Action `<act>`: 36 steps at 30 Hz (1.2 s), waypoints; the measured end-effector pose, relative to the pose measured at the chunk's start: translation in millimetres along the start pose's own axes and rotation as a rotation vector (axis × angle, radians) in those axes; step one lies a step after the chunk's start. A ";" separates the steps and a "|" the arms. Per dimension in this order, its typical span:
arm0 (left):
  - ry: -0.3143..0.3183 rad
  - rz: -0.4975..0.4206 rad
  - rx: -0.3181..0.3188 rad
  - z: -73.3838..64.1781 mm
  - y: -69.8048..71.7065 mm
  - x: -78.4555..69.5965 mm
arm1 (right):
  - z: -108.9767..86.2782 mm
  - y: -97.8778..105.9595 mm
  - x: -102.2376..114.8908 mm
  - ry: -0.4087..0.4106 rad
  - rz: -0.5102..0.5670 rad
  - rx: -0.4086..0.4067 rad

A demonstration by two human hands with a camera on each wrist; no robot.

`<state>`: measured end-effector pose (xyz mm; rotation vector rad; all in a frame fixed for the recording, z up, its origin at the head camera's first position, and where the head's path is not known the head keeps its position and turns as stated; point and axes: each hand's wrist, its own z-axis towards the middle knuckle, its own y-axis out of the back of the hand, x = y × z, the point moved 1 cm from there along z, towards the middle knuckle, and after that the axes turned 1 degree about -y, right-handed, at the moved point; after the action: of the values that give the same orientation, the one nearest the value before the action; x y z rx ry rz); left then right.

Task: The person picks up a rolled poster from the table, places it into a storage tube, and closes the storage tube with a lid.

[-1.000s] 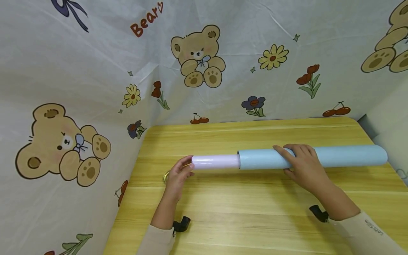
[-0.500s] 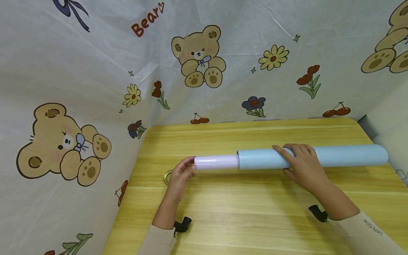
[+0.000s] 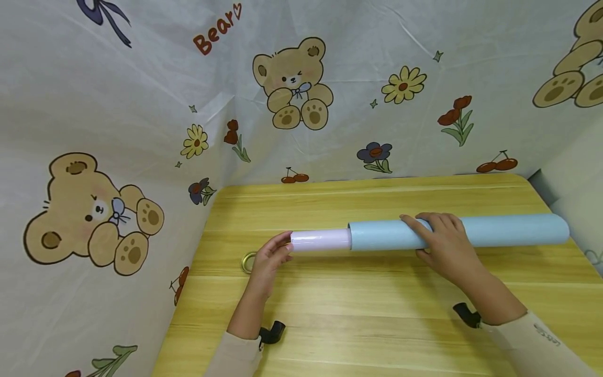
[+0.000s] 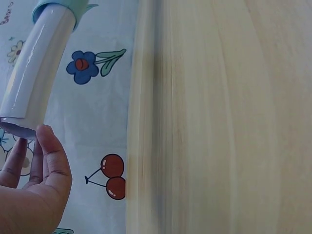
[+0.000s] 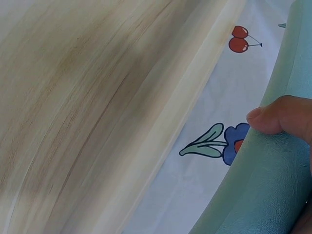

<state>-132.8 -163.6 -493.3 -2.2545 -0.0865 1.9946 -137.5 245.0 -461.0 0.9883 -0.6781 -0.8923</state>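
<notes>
A light blue tube lies level across the head view, held above the table. My right hand grips it around its middle, and the right wrist view shows the thumb lying along its side. From the tube's left opening sticks a pale lavender, glossy rolled sheet, narrower than the tube. Its overlapping edge and hollow end show in the left wrist view. My left hand holds that free end between thumb and fingers; the thumb touches the rim. The inserted part of the roll is hidden.
A gold-coloured ring lies on the wooden table, partly behind the left hand. White cloth printed with bears and flowers hangs behind and along the left side. Black mounts sit at both wrists.
My left hand has moved right with the rolled sheet, and a shorter length of it now shows outside the tube. The blue tube and right hand have shifted slightly left.
</notes>
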 end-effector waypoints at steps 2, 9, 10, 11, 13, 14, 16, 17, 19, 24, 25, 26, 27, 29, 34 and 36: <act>0.001 -0.002 0.004 0.3 -0.6 1.1 | -0.1 -0.5 -0.2 0.001 0.001 0.001; -0.008 0.011 0.016 -0.6 -3.3 2.0 | -0.6 -1.4 0.8 0.003 0.000 0.005; -0.010 0.014 0.015 -0.9 -3.6 1.9 | -0.6 -1.6 1.3 0.003 0.002 0.006; -0.010 0.015 0.013 -0.9 -3.7 2.1 | -0.7 -1.8 1.9 0.003 0.003 0.006; -0.011 0.015 0.011 -0.8 -4.3 2.2 | -0.8 -2.1 2.9 0.005 0.007 0.003; -0.012 0.017 0.010 -0.8 -4.7 2.2 | -0.8 -2.3 3.3 0.007 0.010 0.002; -0.014 0.018 0.008 -0.7 -5.6 2.5 | -0.7 -2.8 4.0 0.011 0.010 -0.001; -0.015 0.017 0.006 -0.5 -6.2 2.8 | -0.5 -3.0 4.2 0.012 0.010 -0.002; -0.020 0.012 0.002 -0.5 -7.5 3.2 | -0.6 -3.6 4.3 0.010 0.011 -0.002; -0.032 -0.004 -0.008 0.2 -9.9 4.8 | -1.6 -5.0 4.7 0.004 0.010 0.005; -0.033 -0.006 -0.008 0.4 -10.3 5.1 | -1.8 -5.3 4.6 0.002 0.010 0.006; -0.033 -0.004 -0.008 0.5 -10.6 5.3 | -1.9 -5.7 4.7 0.000 0.010 0.007; -0.032 -0.001 -0.007 0.5 -11.0 5.6 | -1.8 -5.9 4.7 0.000 0.009 0.007; -0.029 0.001 -0.004 0.5 -11.8 5.7 | -1.6 -6.3 4.8 -0.001 0.011 0.008; -0.028 0.017 0.009 -0.1 -13.8 6.0 | -1.2 -7.3 5.4 0.003 0.014 0.004; -0.031 0.022 0.016 -0.4 -14.4 6.4 | -1.2 -7.6 5.6 0.006 0.015 0.000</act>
<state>-130.9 -148.6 -497.6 -2.2244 -0.0480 2.0343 -136.3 238.7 -467.9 0.9844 -0.6794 -0.8763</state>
